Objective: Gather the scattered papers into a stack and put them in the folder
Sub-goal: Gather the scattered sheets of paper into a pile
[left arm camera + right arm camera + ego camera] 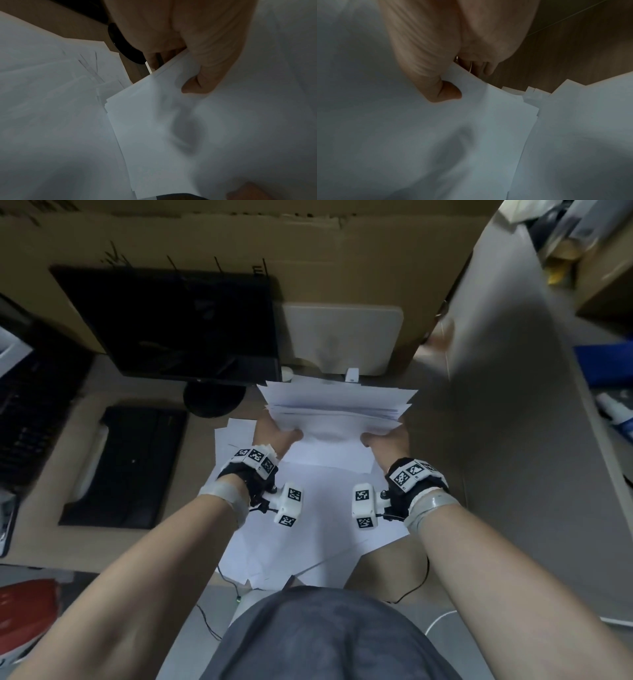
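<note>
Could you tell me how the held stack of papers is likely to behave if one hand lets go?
The stack would probably sag, since it already dimples between the left hand and right hand. Its edges are uneven, so loose sheets could slide out. It looks light enough for one hand.

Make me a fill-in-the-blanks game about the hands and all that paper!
1. Both hands, the left hand and the right hand, hold one stack of ____.
2. Each ____ presses on top of the stack, seen from both wrists.
3. More loose sheets lie on the desk ____ the held stack.
4. Left of the stack, a black ____ lies flat below the dark monitor.

Missing words: papers; thumb; under; keyboard
</note>
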